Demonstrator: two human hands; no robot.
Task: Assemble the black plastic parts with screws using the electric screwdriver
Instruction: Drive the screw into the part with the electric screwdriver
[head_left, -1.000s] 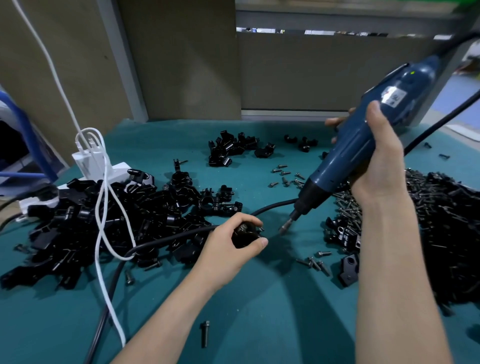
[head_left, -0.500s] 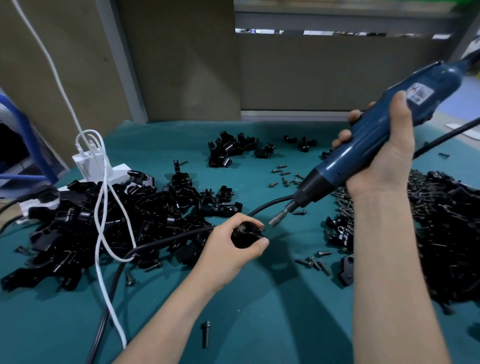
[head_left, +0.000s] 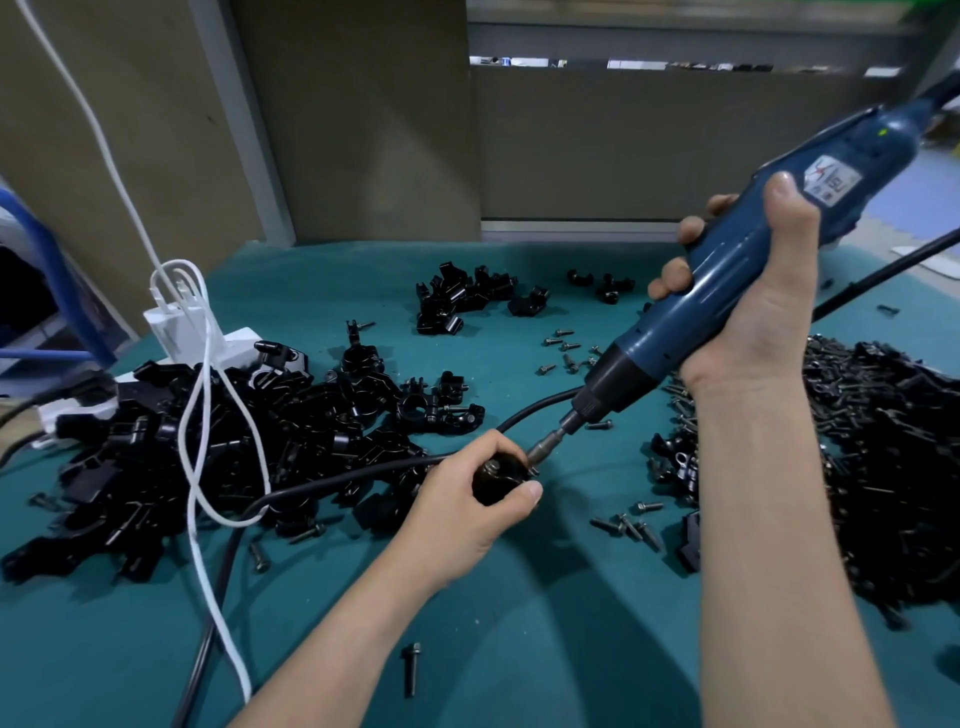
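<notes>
Gripping a black part (head_left: 500, 479) low over the table (head_left: 545, 639), the left hand (head_left: 462, 506) meets the screwdriver (head_left: 670, 340) clenched in the right hand (head_left: 753, 317), its bit (head_left: 546, 446) at the part's screw: one fastening seemingly underway, heaps (head_left: 893, 467) apparently left.

Blue electric screwdriver (head_left: 727, 291); black plastic parts (head_left: 218, 441); teal table (head_left: 519, 623); white cable (head_left: 208, 415).
</notes>
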